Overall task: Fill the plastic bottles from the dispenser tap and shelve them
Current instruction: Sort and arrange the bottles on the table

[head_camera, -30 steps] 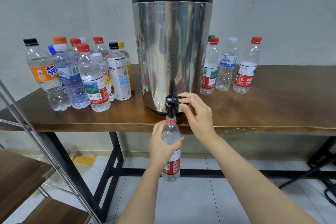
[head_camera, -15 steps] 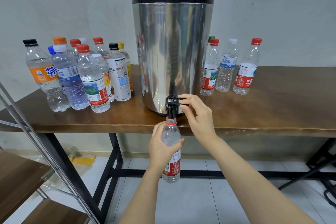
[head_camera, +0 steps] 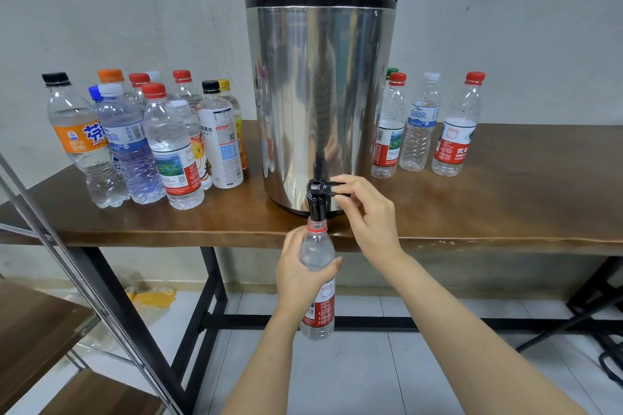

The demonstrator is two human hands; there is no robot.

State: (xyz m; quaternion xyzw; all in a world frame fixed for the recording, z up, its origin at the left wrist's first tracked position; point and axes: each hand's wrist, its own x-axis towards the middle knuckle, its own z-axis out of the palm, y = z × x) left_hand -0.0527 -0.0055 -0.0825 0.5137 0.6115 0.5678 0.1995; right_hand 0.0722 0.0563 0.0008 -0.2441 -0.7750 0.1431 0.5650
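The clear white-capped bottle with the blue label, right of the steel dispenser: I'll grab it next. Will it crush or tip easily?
The clear white-capped plastic bottle looks empty, so probably very light and easy to knock over on the brown wooden table. Its thin ribbed walls would likely dent under a firm squeeze.

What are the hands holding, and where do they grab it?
The left hand grips the bottle round its shoulder, above the label. The right hand pinches the tap lever at its end.
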